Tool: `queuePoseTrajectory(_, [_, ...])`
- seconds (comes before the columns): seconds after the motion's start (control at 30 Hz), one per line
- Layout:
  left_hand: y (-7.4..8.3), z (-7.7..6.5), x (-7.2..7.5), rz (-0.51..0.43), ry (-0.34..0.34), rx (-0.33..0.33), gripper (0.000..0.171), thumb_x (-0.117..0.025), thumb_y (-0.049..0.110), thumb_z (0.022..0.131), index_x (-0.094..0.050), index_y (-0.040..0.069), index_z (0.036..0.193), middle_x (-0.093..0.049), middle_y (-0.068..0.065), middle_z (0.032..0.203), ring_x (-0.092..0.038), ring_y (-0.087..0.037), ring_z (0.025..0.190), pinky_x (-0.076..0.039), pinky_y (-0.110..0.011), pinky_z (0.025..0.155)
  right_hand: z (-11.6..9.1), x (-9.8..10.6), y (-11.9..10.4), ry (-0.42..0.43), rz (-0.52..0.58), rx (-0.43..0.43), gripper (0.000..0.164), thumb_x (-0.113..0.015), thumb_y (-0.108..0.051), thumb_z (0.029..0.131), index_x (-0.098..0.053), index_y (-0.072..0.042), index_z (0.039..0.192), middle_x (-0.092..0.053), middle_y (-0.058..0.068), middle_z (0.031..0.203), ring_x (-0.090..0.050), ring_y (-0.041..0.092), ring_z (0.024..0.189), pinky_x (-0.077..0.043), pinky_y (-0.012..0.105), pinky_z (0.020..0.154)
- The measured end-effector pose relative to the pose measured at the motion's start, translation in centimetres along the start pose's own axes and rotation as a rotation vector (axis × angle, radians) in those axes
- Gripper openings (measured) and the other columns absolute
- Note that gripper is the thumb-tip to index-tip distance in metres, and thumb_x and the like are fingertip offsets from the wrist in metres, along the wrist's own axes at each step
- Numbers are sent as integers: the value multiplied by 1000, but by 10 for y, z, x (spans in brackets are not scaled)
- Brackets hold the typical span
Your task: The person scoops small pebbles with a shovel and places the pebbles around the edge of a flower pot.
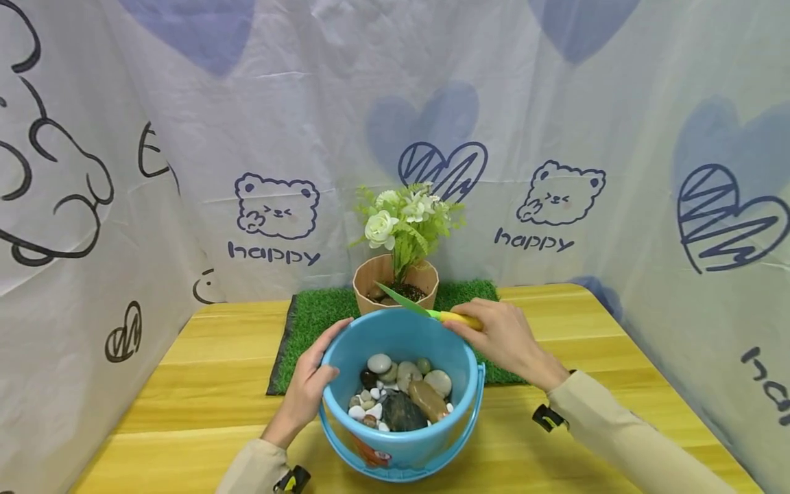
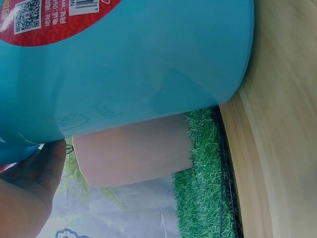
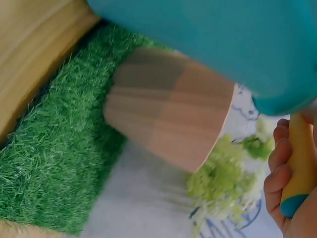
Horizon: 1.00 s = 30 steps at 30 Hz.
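Note:
A blue bucket (image 1: pixel 401 453) stands on the table in front of me, with several grey, white, brown and black stones (image 1: pixel 404 410) inside. My left hand (image 1: pixel 305 384) grips its left rim, thumb over the edge and fingers along the outside. In my right hand (image 1: pixel 503 336) is a small garden trowel, held by its yellow handle (image 3: pixel 299 161) above the bucket's back right rim. The trowel's green blade (image 1: pixel 404 299) points left and overlaps the mouth of a beige flowerpot (image 1: pixel 370 272) in the head view. White flowers (image 1: pixel 379 228) with green leaves stand in dark soil there.
The pot stands behind the bucket on a green artificial grass mat (image 1: pixel 308 329). Under everything is a wooden table (image 1: pixel 204 391). A white cloth printed with bears and hearts (image 1: pixel 345 130) hangs round the back and sides. The bucket's blue handle (image 1: pixel 478 412) hangs down toward me.

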State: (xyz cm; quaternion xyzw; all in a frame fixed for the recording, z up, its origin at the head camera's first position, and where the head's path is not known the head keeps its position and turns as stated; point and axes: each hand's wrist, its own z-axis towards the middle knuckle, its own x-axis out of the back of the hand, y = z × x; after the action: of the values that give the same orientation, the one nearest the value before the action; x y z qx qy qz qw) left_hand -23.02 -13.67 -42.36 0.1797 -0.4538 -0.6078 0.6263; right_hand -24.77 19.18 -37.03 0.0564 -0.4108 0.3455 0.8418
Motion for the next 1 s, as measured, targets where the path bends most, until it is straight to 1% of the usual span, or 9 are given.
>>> queuePoseTrajectory(0.1, [0, 0, 0, 2, 6, -3, 71, -40, 0, 83, -38, 16, 151, -46, -15, 149, -55, -39, 125, -53, -51, 92, -4, 2, -8, 23, -18, 23, 21, -74, -35, 85, -78, -18, 97, -69, -6, 80, -49, 1, 57, -37, 17, 50])
queuePoseTrajectory(0.27, [1, 0, 0, 15, 6, -3, 72, -40, 0, 83, -37, 20, 152, -44, -13, 151, -53, -39, 128, -52, -50, 95, -9, 5, -13, 24, -49, 44, 21, -77, -37, 82, -79, -19, 92, -65, -8, 77, -46, -2, 53, -33, 14, 46])
queuePoseTrajectory(0.37, [1, 0, 0, 19, 8, -4, 71, -40, 0, 83, -37, 20, 152, -43, -13, 151, -52, -39, 129, -52, -47, 95, -7, 8, -14, 11, -70, 96, 20, -77, -38, 81, -79, -20, 89, -63, -9, 76, -46, -2, 52, -32, 13, 45])
queuePoseTrajectory(0.47, [1, 1, 0, 20, 8, -5, 71, -40, 0, 83, -38, 18, 152, -44, -12, 151, -52, -38, 129, -52, -46, 95, -3, 11, -14, -20, -93, 161, 19, -77, -38, 81, -79, -20, 86, -62, -9, 74, -45, -2, 52, -31, 12, 45])
queuePoseTrajectory(0.6, [2, 5, 0, 17, -5, -7, 70, -41, 1, 84, -38, 15, 152, -44, -13, 151, -53, -38, 128, -52, -49, 94, 5, 17, -15, -68, -149, 260, 19, -78, -42, 78, -75, -23, 76, -54, -11, 69, -41, -2, 53, -28, 13, 45])
queuePoseTrajectory(0.7, [2, 5, 1, 16, -1, -8, 70, -41, 1, 83, -38, 16, 152, -44, -14, 150, -54, -39, 126, -53, -50, 91, 11, 20, -18, -123, -195, 351, 23, -77, -46, 78, -68, -26, 69, -46, -10, 68, -39, 1, 57, -29, 14, 47])
queuePoseTrajectory(0.8, [2, 4, 1, 18, 6, -1, 71, -41, 0, 83, -38, 19, 151, -44, -15, 150, -55, -40, 124, -54, -50, 90, 17, 22, -22, -205, -202, 416, 25, -75, -47, 79, -65, -27, 67, -43, -10, 68, -39, 4, 62, -32, 15, 51])
queuePoseTrajectory(0.9, [2, 2, 1, 24, 8, 6, 71, -41, 0, 83, -38, 20, 152, -44, -14, 151, -55, -39, 125, -53, -49, 91, 21, 22, -28, -310, -195, 442, 23, -75, -46, 80, -67, -28, 67, -46, -12, 68, -41, 5, 65, -35, 16, 54])
queuePoseTrajectory(1.0, [1, 1, 1, 27, 12, 9, 72, -41, 0, 83, -37, 20, 152, -44, -13, 151, -54, -38, 127, -52, -49, 94, 24, 22, -33, -384, -201, 453, 21, -76, -47, 78, -69, -29, 68, -51, -14, 69, -46, 5, 68, -39, 17, 55])
